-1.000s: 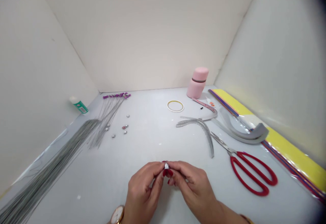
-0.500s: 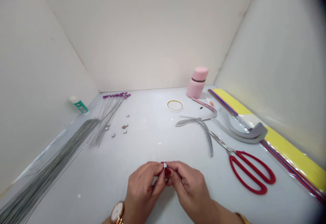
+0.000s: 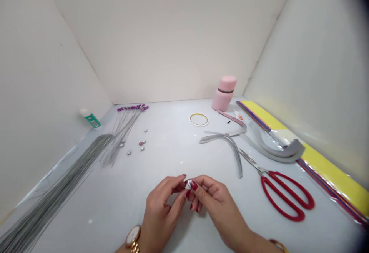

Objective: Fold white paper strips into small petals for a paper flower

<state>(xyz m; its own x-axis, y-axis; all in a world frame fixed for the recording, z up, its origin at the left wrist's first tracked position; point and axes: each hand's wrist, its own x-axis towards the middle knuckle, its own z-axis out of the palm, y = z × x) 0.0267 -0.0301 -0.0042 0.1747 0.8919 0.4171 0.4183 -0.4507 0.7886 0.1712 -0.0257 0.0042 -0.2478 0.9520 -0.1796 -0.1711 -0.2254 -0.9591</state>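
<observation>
A small silver piece [image 3: 188, 184] is pinched between the thumb and fingers of my right hand [image 3: 216, 203], near the front middle of the table. On its left side, my left hand [image 3: 163, 206] has its index finger lifted and its thumb tip close to the piece; whether it grips the piece is hard to tell. Several similar small silver pieces [image 3: 129, 153] lie on the table at the left, with a reddish one [image 3: 140, 143] among them.
Grey wires [image 3: 66, 176] and purple-tipped stems [image 3: 127, 124] lie left, near a green-white tube [image 3: 92, 120]. A ring of tape [image 3: 198, 119], pink bottle [image 3: 224, 93], grey strips [image 3: 235, 153], red scissors [image 3: 284, 195] and coloured sheets [image 3: 325, 164] are behind and right.
The fingers of both hands have loosened and spread somewhat. More of the silver piece now shows between them, and my left index finger has lifted.
</observation>
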